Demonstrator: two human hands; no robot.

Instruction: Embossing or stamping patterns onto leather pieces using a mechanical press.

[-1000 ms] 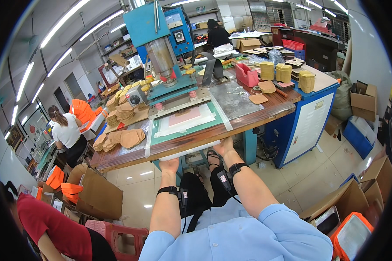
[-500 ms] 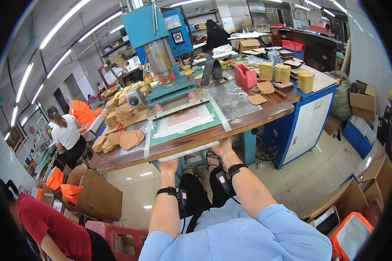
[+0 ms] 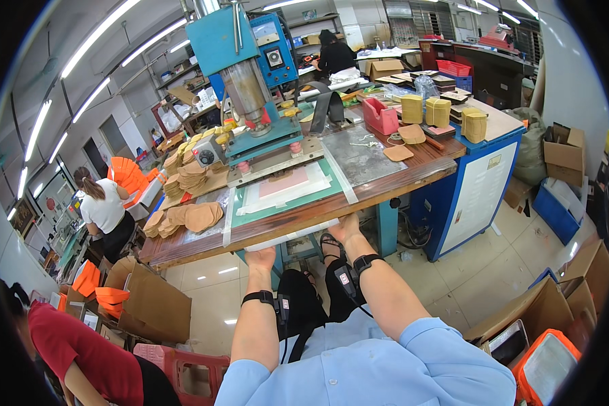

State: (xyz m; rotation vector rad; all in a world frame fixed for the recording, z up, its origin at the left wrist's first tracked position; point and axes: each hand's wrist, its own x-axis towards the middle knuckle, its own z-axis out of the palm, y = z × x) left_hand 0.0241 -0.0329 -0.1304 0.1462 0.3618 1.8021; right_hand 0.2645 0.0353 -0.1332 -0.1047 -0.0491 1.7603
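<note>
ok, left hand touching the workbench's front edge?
Touching. The head view shows the left hand pressed up against the white strip along the workbench front edge, fingers tucked under it, no gap visible.

Workbench top (image 3: 413,177): dark wood-grain laminate, slightly glossy. Green cutting mat (image 3: 298,200): matt, smooth. White sheet (image 3: 287,186) on it: matt paper or card. Press head (image 3: 245,88), far: bare dull metal cylinder in a blue painted housing. Tan cut pieces (image 3: 195,216), left: matt, leather-like. Floor tiles (image 3: 494,264): glossy.
</note>
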